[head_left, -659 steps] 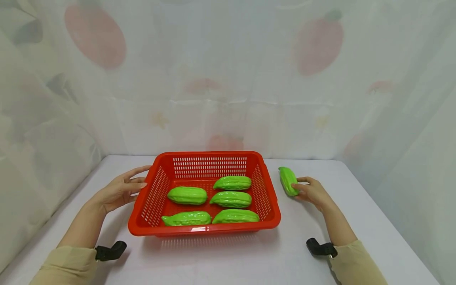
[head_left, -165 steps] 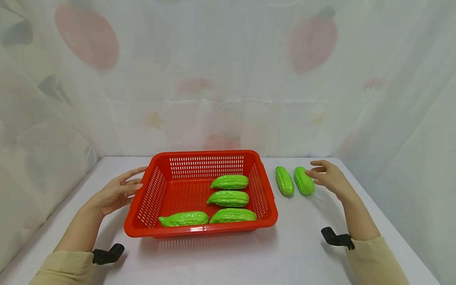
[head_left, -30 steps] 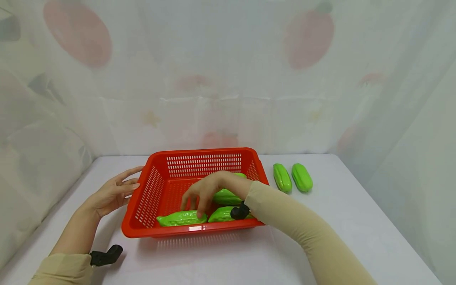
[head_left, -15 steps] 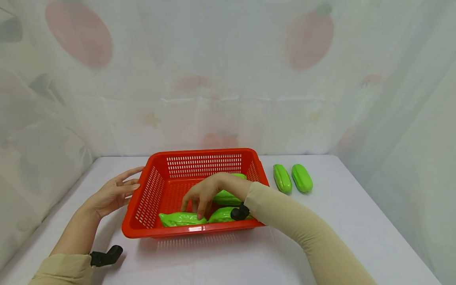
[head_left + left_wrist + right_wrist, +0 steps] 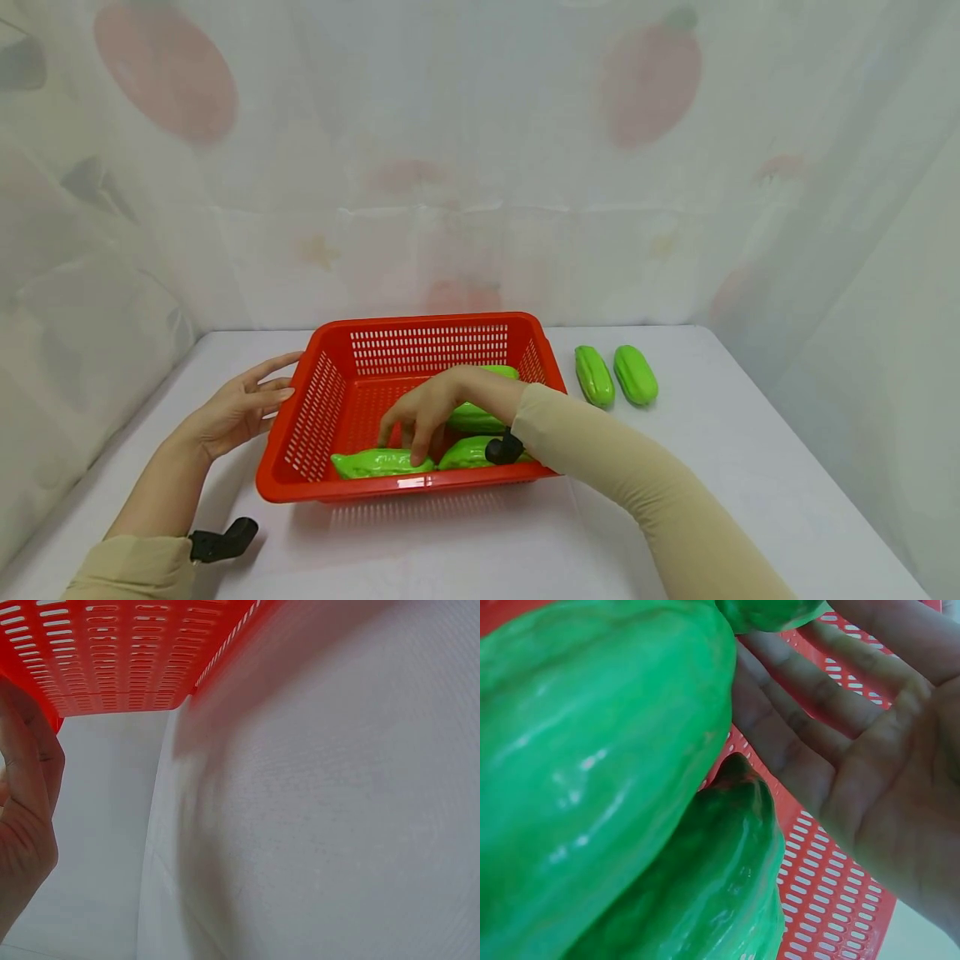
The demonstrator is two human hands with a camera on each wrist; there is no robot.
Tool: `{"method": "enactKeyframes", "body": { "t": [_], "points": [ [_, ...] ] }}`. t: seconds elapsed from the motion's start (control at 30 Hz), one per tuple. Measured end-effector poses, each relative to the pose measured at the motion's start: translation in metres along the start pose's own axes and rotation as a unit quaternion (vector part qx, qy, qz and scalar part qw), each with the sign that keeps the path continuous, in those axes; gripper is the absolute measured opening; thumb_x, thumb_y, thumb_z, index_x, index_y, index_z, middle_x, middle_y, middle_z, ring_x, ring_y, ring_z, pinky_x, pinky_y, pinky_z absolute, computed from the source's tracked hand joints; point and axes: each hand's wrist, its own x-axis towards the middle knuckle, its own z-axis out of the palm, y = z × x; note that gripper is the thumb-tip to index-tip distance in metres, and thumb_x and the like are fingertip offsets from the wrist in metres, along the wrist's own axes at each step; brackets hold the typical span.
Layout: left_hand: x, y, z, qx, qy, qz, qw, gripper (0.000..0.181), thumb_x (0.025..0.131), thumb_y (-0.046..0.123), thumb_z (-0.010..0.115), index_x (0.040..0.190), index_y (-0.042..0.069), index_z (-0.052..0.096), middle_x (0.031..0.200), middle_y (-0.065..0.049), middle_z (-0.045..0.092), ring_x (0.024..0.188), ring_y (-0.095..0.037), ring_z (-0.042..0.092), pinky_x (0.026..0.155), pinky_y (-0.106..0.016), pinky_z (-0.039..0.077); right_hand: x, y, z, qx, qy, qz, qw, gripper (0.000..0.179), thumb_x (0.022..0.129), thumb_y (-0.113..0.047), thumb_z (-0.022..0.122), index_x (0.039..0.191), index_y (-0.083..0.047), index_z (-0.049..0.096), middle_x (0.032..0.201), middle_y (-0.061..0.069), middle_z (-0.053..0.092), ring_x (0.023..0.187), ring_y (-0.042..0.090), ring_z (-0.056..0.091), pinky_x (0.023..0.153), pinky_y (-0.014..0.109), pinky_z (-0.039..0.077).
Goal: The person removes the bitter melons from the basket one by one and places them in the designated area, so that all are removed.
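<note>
In the head view my right hand (image 5: 420, 414) reaches into a red plastic basket (image 5: 420, 321) and holds the right end of the front-left bitter melon (image 5: 375, 461), thumb on the near side and fingers on the far side. The right wrist view shows its fingers (image 5: 802, 727) touching a bitter melon (image 5: 772, 611) at the top edge. My left hand (image 5: 232, 412) has its relaxed fingers against the basket's left side; the left wrist view shows them beside the slotted wall (image 5: 120, 652).
Right of the held one lies another bitter melon (image 5: 465, 452). Others sit behind it, partly hidden by my right forearm. Two bitter melons (image 5: 594, 377) lie side by side on the white table (image 5: 720, 467), right of the basket. A patterned curtain (image 5: 465, 167) hangs behind.
Earlier, my right hand laid bitter melons on the table right of the basket; it has since gone back inside. Over the last second, the held bitter melon has shifted slightly. My left hand stays put.
</note>
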Motion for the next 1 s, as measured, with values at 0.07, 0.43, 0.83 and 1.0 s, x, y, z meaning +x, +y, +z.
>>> {"method": "enactKeyframes", "body": {
  "t": [0.07,0.43,0.83,1.0],
  "points": [
    [0.000,0.000,0.000,0.001,0.000,0.001,1.0000,0.047,0.104,0.007,0.043,0.145,0.029,0.040,0.115,0.009,0.071,0.098,-0.009,0.071,0.082,-0.032,0.061,0.000,-0.001,-0.001,-0.004,-0.001,-0.006,1.0000,0.060,0.090,-0.012,0.070,0.144,-0.010,0.045,0.103,0.006,0.063,0.089,0.006,0.060,0.077,0.021,0.054],
    [0.000,0.001,-0.001,0.009,0.000,-0.001,1.0000,0.047,0.104,0.008,0.042,0.146,0.029,0.039,0.115,0.010,0.071,0.098,-0.008,0.072,0.082,-0.031,0.061,-0.005,-0.001,-0.001,0.067,0.008,0.002,0.9977,0.054,0.090,-0.006,0.068,0.140,-0.017,0.050,0.107,0.006,0.062,0.089,0.011,0.060,0.075,0.026,0.056],
    [0.001,0.000,-0.001,0.000,-0.008,0.002,1.0000,0.046,0.104,0.007,0.042,0.145,0.029,0.040,0.115,0.008,0.071,0.098,-0.009,0.072,0.082,-0.031,0.061,-0.010,0.002,-0.007,0.090,0.058,-0.018,0.9941,0.050,0.090,-0.007,0.069,0.137,-0.014,0.053,0.107,0.007,0.063,0.093,0.008,0.062,0.075,0.024,0.055],
    [0.002,0.000,-0.001,0.004,-0.002,-0.001,1.0000,0.047,0.104,0.007,0.042,0.145,0.029,0.040,0.115,0.009,0.071,0.098,-0.009,0.072,0.082,-0.032,0.061,-0.015,0.000,-0.009,0.084,0.068,-0.026,0.9938,0.050,0.089,-0.010,0.069,0.136,-0.016,0.053,0.110,0.005,0.064,0.094,0.009,0.064,0.077,0.025,0.056]
  ]
}}
